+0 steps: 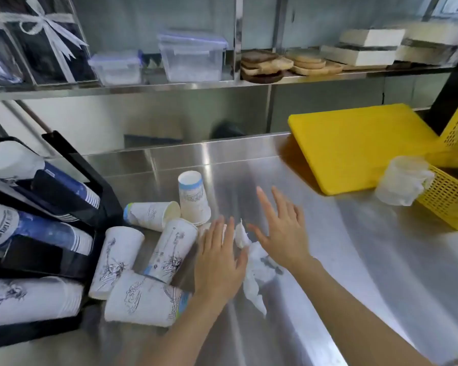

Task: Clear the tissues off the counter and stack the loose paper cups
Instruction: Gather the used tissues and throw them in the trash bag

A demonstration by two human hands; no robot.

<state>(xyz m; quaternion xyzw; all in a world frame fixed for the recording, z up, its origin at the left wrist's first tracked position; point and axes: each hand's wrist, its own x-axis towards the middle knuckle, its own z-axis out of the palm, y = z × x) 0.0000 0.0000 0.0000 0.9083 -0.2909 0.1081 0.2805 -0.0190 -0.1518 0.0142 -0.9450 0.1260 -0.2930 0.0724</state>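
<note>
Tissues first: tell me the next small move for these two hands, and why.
Probably close both hands on the crumpled tissue. The left hand and right hand are open and empty on either side of it, nearer to it than to the loose paper cups, most of which lie tipped at the left.

The steel surface (315, 260) lies bare to the right of the hands and toward the near edge, open room for passing. On the left, loose paper cups (167, 249) lie tumbled together, hemmed in by the black cup rack (72, 165). Further right, the yellow cutting board (360, 146) and yellow basket (447, 202) block the way, with a clear plastic cup (402, 180) between them
</note>
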